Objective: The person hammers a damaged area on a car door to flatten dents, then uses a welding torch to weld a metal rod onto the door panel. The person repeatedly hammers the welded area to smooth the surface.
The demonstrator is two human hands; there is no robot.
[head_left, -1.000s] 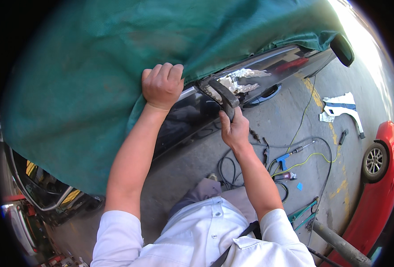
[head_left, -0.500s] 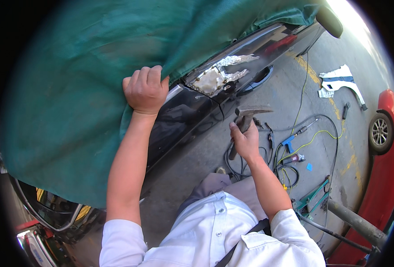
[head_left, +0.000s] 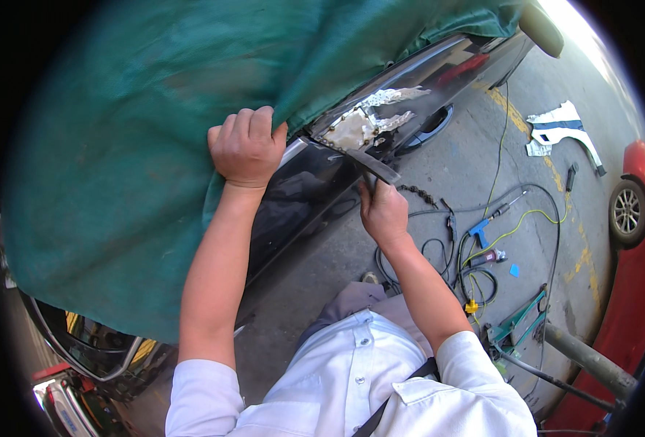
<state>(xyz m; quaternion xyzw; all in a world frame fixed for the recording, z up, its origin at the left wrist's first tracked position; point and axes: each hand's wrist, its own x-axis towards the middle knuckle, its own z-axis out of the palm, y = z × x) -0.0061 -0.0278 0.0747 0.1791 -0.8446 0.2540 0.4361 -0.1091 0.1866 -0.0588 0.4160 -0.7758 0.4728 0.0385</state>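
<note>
My left hand point(head_left: 248, 148) is closed on the edge of a green cloth cover point(head_left: 118, 146) that lies over a dark car. Below the cover shows the car's black side panel point(head_left: 293, 197). A bare patch point(head_left: 349, 131) with pale metal and a row of dark spots along its border sits in that panel, left of the door handle point(head_left: 426, 131). My right hand point(head_left: 385, 215) is wrapped around the handle of a hammer point(head_left: 375, 166). Its head is beside the lower edge of the patch; whether it touches the panel, I cannot tell. My hand hides most of the handle.
On the floor to the right lie looped hoses and cables point(head_left: 555, 207), a blue-handled tool point(head_left: 478, 231) and a grinder-like power tool point(head_left: 488, 257). Farther off are a white car fender point(head_left: 561, 130) and a red car point(head_left: 621, 306). A metal pole point(head_left: 584, 357) juts in at lower right.
My right hand has swung the hammer left and up to the panel beside the patch. My left hand stays closed on the cover, and the whole view has shifted slightly.
</note>
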